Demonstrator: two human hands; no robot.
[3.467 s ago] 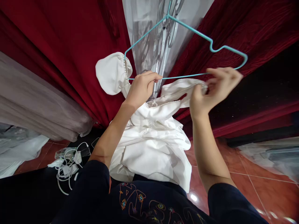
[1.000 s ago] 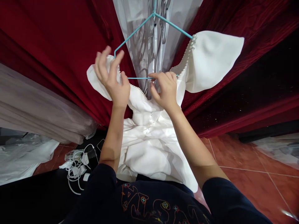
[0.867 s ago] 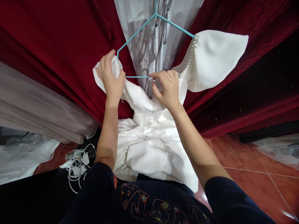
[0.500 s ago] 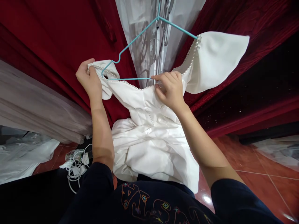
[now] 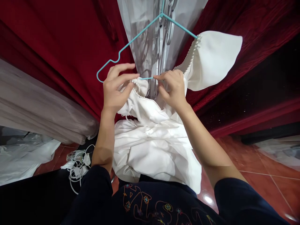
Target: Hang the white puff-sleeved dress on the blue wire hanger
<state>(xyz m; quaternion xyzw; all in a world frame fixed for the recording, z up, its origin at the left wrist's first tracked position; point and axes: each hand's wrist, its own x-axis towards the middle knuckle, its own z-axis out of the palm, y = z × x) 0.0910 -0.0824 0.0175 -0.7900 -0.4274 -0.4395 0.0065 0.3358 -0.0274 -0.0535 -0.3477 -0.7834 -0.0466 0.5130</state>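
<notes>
Beneath the teal hanger (image 5: pixel 137 37), the left hand (image 5: pixel 114 93) pinches the white dress (image 5: pixel 154 147) at its pearl neckline; the right hand (image 5: pixel 173 90) clamps cloth to the bar, steadying both.

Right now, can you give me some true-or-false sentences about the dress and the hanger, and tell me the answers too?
1. The hanger is teal. True.
2. The white dress covers both ends of the hanger. False: only the end by the right hand wears a sleeve; the end by the left hand is bare.
3. Pearls run along the dress's edge. True.
4. The curtains behind are blue. False: they are dark red.
5. Both hands are at the pearl-edged top of the dress. True.
</notes>
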